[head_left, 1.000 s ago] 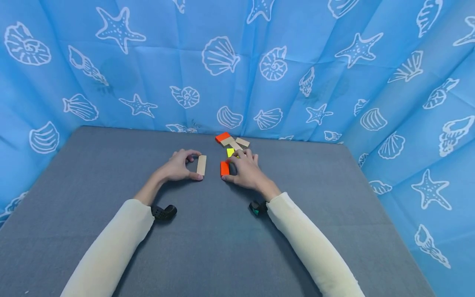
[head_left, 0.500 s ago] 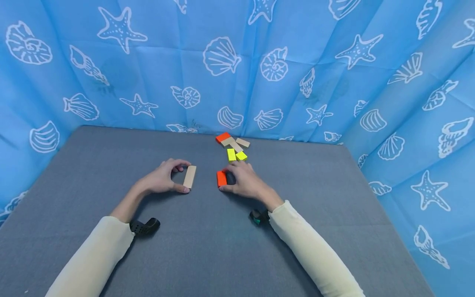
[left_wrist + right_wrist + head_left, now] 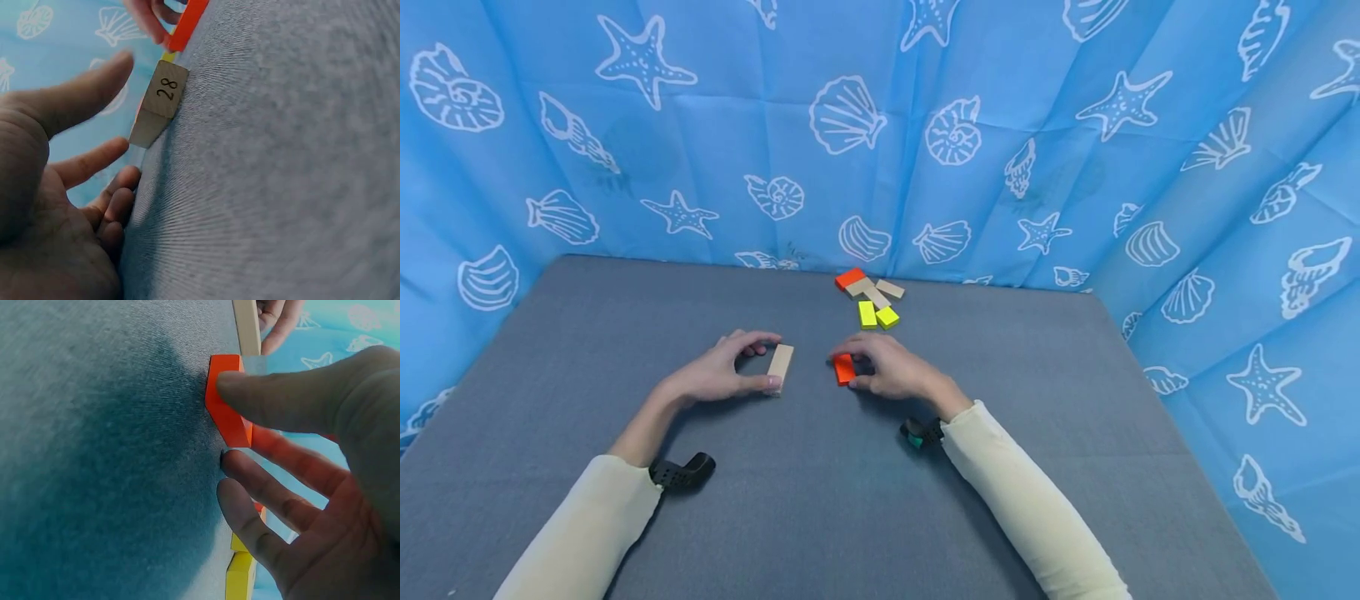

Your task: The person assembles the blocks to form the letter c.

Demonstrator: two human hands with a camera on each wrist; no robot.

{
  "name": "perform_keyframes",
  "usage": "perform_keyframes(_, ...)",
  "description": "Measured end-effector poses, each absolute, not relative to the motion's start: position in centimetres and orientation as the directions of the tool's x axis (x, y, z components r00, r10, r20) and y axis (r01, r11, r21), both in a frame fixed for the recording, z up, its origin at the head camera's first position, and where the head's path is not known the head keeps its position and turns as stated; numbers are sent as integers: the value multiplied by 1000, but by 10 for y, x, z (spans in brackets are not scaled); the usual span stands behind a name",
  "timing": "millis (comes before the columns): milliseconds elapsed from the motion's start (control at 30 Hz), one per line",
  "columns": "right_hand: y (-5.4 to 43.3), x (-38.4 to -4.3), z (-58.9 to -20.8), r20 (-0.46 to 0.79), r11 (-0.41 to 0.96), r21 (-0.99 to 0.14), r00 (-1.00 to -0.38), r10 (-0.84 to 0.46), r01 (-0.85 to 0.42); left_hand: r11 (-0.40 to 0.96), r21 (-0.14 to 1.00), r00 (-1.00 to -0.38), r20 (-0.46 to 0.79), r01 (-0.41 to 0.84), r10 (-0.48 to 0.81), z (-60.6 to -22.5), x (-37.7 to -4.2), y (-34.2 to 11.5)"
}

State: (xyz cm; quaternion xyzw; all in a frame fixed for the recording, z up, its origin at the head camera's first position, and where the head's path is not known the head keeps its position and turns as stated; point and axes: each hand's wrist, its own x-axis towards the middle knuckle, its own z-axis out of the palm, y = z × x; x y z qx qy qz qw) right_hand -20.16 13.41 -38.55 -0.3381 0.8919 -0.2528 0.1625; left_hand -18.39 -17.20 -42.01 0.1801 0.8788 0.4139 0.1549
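Observation:
In the head view a plain wooden block [image 3: 780,367], marked 28 in the left wrist view, lies on the grey table between the thumb and fingers of my left hand [image 3: 718,372]. The left wrist view shows that thumb lifted apart from the block, with a fingertip close to its far end; whether they touch I cannot tell. To the right, my right hand [image 3: 891,368] pinches an orange block [image 3: 843,369] by its ends. The right wrist view has the thumb on the orange block [image 3: 226,412], the index finger partly hidden behind it.
Two yellow blocks [image 3: 877,316] lie beyond the right hand. Behind them sit another orange block [image 3: 851,277] and several wooden blocks [image 3: 876,295], near the table's far edge. A blue shell-print curtain [image 3: 722,125] hangs behind the grey table [image 3: 820,500].
Both hands have come nearer to the body, the left also moving leftward, with the wooden and orange blocks brought along. The left thumb now stands off its block. The yellow blocks are uncovered.

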Motion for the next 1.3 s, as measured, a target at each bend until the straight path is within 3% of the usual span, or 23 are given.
perform_keyframes(367,119,-210,-392,-68,652,-584,-771,-633,-484,600,783,-908,-119,163,402,-421,-180,-169)
perform_keyframes(700,109,-219,-394,-81,626,-661,-790,-607,-414,560,807,-908,-75,188,413,-421,-179,-169)
perform_keyframes(1000,95,-227,-399,-95,651,-686,-846,-524,-326,528,826,-912,-42,198,407,-424,-181,-170)
perform_keyframes(1300,75,-237,-405,-48,654,-686,-877,-478,-318,535,823,-916,-45,192,399,-424,-180,-170)
